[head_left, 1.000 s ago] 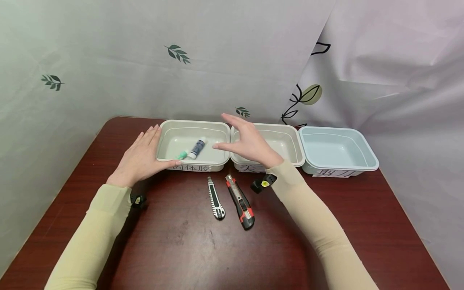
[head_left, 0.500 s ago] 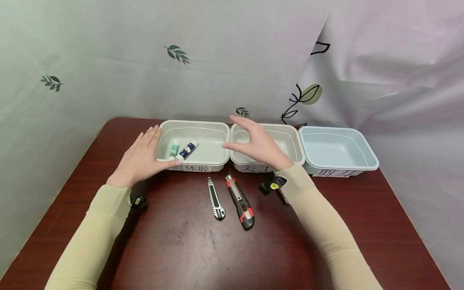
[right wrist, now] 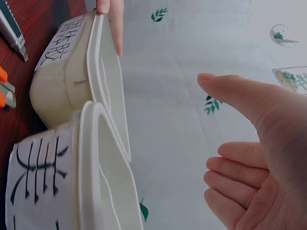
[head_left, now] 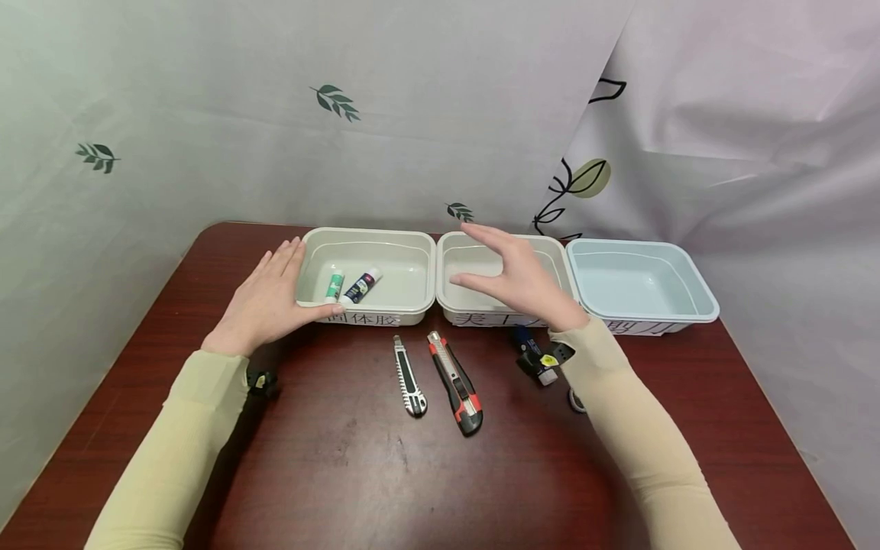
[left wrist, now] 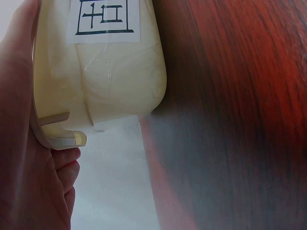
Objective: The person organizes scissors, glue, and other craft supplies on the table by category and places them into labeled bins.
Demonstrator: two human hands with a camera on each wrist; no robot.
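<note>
My left hand (head_left: 264, 298) rests on the left corner of the left cream bin (head_left: 419, 315), fingers straight along its side and thumb over the front rim. The left wrist view shows this hand (left wrist: 24, 143) against the bin's rim. Inside the bin lie a green glue stick (head_left: 334, 286) and a dark blue one (head_left: 360, 287), both with white caps. My right hand (head_left: 519, 279) is over the middle cream bin (head_left: 448, 312), thumb and fingers spread apart, holding nothing. The right wrist view also has this hand (right wrist: 254, 177) with nothing in it.
A silver box cutter (head_left: 409, 378) and a red-and-black one (head_left: 457, 384) lie before the bins. A blue tube with a white end (head_left: 547, 376) and a grey ring (head_left: 576, 401) are partly hidden by my right wrist. A light blue bin (head_left: 642, 314) stands at right.
My right hand has moved right, from the left bin's edge to over the middle bin. The dark blue glue stick has tumbled to rest beside the green one. My left hand has stayed put.
</note>
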